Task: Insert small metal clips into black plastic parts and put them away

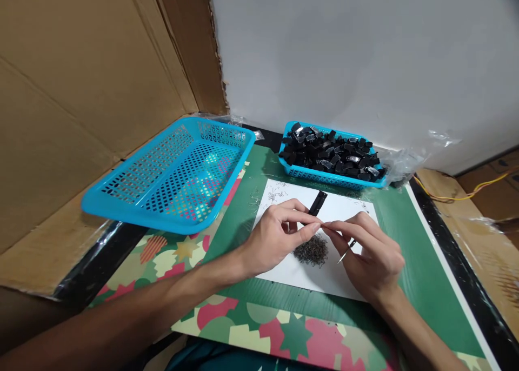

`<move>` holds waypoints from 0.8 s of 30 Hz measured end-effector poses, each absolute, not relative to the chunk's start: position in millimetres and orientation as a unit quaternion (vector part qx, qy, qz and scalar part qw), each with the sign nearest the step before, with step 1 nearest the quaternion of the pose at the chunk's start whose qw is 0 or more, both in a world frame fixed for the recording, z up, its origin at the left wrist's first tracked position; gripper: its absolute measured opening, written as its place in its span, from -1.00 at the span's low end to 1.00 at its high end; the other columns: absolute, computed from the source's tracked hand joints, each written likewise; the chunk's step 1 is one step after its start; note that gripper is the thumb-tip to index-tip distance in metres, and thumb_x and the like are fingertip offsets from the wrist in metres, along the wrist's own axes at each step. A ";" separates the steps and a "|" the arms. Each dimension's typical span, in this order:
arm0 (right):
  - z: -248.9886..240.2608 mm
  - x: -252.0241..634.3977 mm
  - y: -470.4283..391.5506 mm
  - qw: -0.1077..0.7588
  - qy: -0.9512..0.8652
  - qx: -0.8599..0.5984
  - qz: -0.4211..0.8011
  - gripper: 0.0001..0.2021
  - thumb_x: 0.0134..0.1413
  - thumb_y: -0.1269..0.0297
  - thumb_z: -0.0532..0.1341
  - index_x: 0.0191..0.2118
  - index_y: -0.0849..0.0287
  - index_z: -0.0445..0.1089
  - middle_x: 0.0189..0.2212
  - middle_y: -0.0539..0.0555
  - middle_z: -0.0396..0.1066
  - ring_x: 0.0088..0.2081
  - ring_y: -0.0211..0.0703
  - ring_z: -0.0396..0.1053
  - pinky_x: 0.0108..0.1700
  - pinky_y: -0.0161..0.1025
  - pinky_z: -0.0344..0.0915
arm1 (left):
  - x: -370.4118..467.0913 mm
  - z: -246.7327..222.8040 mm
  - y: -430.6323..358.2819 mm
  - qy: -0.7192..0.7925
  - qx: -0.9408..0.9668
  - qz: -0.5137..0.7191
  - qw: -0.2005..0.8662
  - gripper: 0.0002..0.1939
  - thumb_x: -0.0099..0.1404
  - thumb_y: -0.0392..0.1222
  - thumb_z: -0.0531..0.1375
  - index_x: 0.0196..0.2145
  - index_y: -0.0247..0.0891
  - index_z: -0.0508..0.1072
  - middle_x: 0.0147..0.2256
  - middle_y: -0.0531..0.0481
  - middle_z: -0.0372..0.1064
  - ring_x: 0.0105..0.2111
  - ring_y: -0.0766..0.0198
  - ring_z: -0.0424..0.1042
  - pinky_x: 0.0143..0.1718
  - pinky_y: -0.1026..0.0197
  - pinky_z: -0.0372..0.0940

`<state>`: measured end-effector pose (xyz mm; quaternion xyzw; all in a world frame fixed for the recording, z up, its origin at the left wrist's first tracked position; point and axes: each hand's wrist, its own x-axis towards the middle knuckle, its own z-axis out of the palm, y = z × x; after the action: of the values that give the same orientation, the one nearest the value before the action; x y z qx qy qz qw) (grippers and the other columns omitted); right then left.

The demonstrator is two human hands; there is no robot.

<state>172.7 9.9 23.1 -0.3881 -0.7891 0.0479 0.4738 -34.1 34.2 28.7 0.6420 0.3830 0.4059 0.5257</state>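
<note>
My left hand point(279, 233) is closed in a pinch over the white paper point(275, 276). A narrow black plastic piece point(318, 203) sticks out from behind its fingers, apparently gripped there. My right hand point(367, 249) is also closed, its thumb and forefinger meeting the left fingertips; whatever is pinched where they meet is too small to make out. A thin metal tool point(345, 253) is tucked in the right hand, its silvery tip pointing down and left. Just below the fingertips lies a heap of small bent wire pieces point(311, 251).
A blue basket point(194, 227) with perforated sides stands at the left. Behind the paper, another blue basket point(324, 177) is filled with black plastic pieces point(332, 152). Loose wire bits point(275, 193) lie on the paper's far left. Cardboard point(101, 63) and a wall point(344, 52) border the table.
</note>
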 end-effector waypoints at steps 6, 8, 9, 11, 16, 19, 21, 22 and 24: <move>25.0 174.5 11.4 0.452 -0.774 -0.422 0.137 -0.87 0.29 0.48 0.34 -0.13 0.11 0.57 -0.47 -0.05 0.38 -0.44 -0.24 0.32 -0.39 -0.23 0.27 | -35.6 28.8 33.5 0.389 0.654 0.398 0.512 -0.77 0.43 -0.09 0.31 -0.11 -0.21 0.74 -0.26 -0.01 0.38 -0.41 0.40 0.28 -0.44 0.31 0.17; 24.4 174.3 11.6 0.451 -0.770 -0.423 0.156 -0.87 0.28 0.47 0.34 -0.14 0.12 0.58 -0.46 -0.04 0.39 -0.44 -0.25 0.32 -0.38 -0.24 0.26 | -35.3 27.8 33.1 0.396 0.661 0.394 0.501 -0.77 0.43 -0.09 0.31 -0.13 -0.23 0.74 -0.26 -0.01 0.38 -0.42 0.41 0.28 -0.45 0.31 0.17; 23.8 174.0 11.5 0.453 -0.766 -0.425 0.166 -0.88 0.28 0.46 0.34 -0.14 0.12 0.59 -0.47 -0.05 0.39 -0.44 -0.25 0.32 -0.38 -0.24 0.25 | -34.9 27.2 32.8 0.401 0.664 0.392 0.494 -0.77 0.42 -0.09 0.31 -0.14 -0.24 0.74 -0.26 0.00 0.38 -0.43 0.41 0.26 -0.46 0.30 0.16; 22.1 173.1 11.2 0.459 -0.752 -0.435 0.186 -0.90 0.27 0.43 0.35 -0.16 0.11 0.61 -0.50 -0.07 0.36 -0.46 -0.26 0.30 -0.40 -0.25 0.23 | -34.2 26.3 32.3 0.410 0.674 0.393 0.471 -0.78 0.42 -0.09 0.31 -0.17 -0.25 0.73 -0.23 -0.01 0.39 -0.45 0.42 0.25 -0.46 0.30 0.16; 17.9 177.0 15.6 0.489 -0.679 -0.490 0.243 -0.93 0.24 0.30 0.38 -0.27 0.11 0.65 -0.57 -0.09 0.24 -0.50 -0.27 0.22 -0.43 -0.25 0.16 | -34.7 24.9 33.6 0.391 0.732 0.376 0.412 -0.78 0.52 -0.17 0.19 -0.06 -0.20 0.64 -0.13 -0.03 0.43 -0.25 0.29 0.41 -0.20 0.23 0.32; 17.3 186.7 22.8 0.484 -0.648 -0.535 0.245 -0.88 0.18 0.23 0.42 -0.32 0.15 0.66 -0.58 -0.08 0.21 -0.51 -0.27 0.19 -0.44 -0.25 0.12 | -36.7 20.3 34.6 0.383 0.757 0.347 0.400 -0.77 0.57 -0.23 0.08 0.07 -0.19 0.49 -0.09 -0.06 0.47 -0.09 0.18 0.49 -0.03 0.13 0.35; 17.9 194.3 27.9 0.468 -0.630 -0.566 0.252 -0.82 0.13 0.17 0.43 -0.36 0.18 0.66 -0.61 -0.08 0.18 -0.53 -0.28 0.15 -0.46 -0.25 0.08 | -37.6 14.7 34.7 0.402 0.757 0.326 0.398 -0.72 0.57 -0.23 0.10 0.18 -0.18 0.35 -0.09 -0.08 0.50 -0.09 0.14 0.52 -0.07 0.11 0.38; 18.3 197.8 30.1 0.460 -0.622 -0.578 0.258 -0.79 0.10 0.14 0.44 -0.38 0.20 0.65 -0.62 -0.09 0.16 -0.54 -0.28 0.12 -0.48 -0.26 0.06 | -37.7 11.7 34.9 0.409 0.758 0.316 0.398 -0.65 0.56 -0.22 0.11 0.25 -0.18 0.28 -0.10 -0.09 0.51 -0.11 0.12 0.54 -0.10 0.11 0.39; 19.2 202.9 33.6 0.436 -0.611 -0.600 0.279 -0.73 0.06 0.09 0.44 -0.43 0.23 0.63 -0.65 -0.09 0.11 -0.56 -0.29 0.07 -0.50 -0.26 0.02 | -37.1 6.5 35.8 0.402 0.770 0.303 0.392 -0.57 0.57 -0.22 0.11 0.33 -0.17 0.22 -0.08 -0.11 0.52 -0.09 0.10 0.56 -0.09 0.10 0.41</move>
<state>202.9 33.6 19.2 -0.5995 -0.6107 0.2791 0.4355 -37.1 35.8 6.5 0.7702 0.4023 0.3027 0.3916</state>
